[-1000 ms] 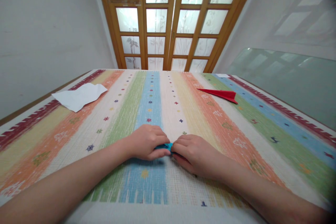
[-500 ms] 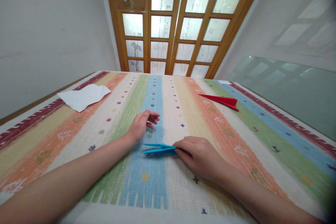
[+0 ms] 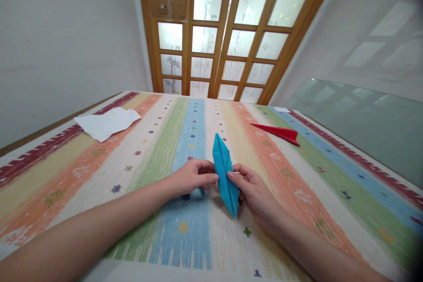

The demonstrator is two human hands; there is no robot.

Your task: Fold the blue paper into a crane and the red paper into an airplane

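Note:
A folded piece of blue paper (image 3: 222,158), long and pointed at both ends with a crease down its middle, stands tilted above the striped tablecloth. My right hand (image 3: 253,187) pinches its right edge, thumb on the near face and fingers behind. On the other side, my left hand (image 3: 194,177) has its thumb and fingers closed on the left edge, near the middle of the paper. The fingertips behind the paper are partly hidden.
A red folded paper plane (image 3: 279,133) lies at the right of the striped tablecloth (image 3: 183,246). White paper (image 3: 109,124) rests at the far left. Wooden doors with glass panes (image 3: 220,35) stand beyond the table, and a greenish glass panel (image 3: 363,119) leans at the right wall.
The blue paper has turned from lying flat and sideways to standing lengthwise, its creased face toward me. My left hand has come down and right, from apart to gripping it.

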